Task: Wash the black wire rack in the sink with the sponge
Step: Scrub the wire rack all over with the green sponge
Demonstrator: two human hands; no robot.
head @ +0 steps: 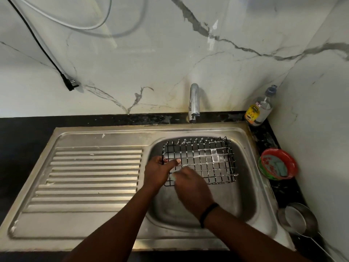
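Head view: in the sink (pixel 243 201) basin, our left hand (pixel 156 172) grips the soapy black wire rack (pixel 204 161) edge while our right hand (pixel 190 188) clutches the sponge (pixel 172 177) mid-scrub; next, probably the far bars.

dim, soft light; glare on sink (pixel 98 142); right hand (pixel 190 188) motion-blurred; wide-angle bend at edges.

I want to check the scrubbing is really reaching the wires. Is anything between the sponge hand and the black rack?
Nothing visible is. The right hand holds the pale sponge right at the near left corner of the black wire rack, inside the sink. The left hand grips the rack's left edge beside it, not in the way.
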